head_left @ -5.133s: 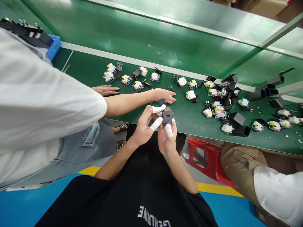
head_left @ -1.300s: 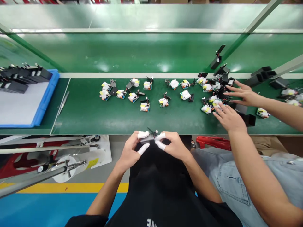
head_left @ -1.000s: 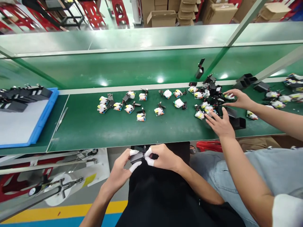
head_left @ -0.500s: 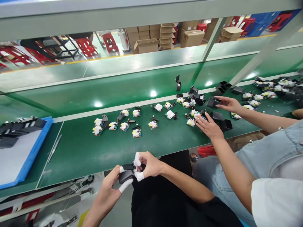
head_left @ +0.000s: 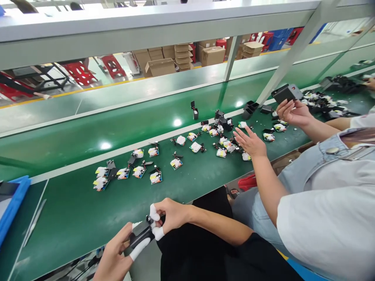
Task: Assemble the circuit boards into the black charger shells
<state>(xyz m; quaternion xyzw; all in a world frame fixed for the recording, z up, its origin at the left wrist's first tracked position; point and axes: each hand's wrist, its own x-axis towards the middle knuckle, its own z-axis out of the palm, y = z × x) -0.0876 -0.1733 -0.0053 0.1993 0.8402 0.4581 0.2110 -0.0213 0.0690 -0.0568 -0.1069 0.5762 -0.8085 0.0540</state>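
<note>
Head camera: left hand [head_left: 115,251] pinches black casing [head_left: 141,235] along its sides; right hand [head_left: 172,214] pinches one end, contact unclear.

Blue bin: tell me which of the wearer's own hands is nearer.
Left. The left hand is to the right of the blue bin; the right hand is farther right.

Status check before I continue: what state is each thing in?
Black boxy plastic housing: tilted, closure unclear.
White-capped left hand: gripping it.
White-capped right hand: pinching its end.
White-topped circuit boards: scattered across green table.
Slim silver tool: lying flat.
Blue plastic tray: partly visible.
Co-worker's dark box: held up.
</note>
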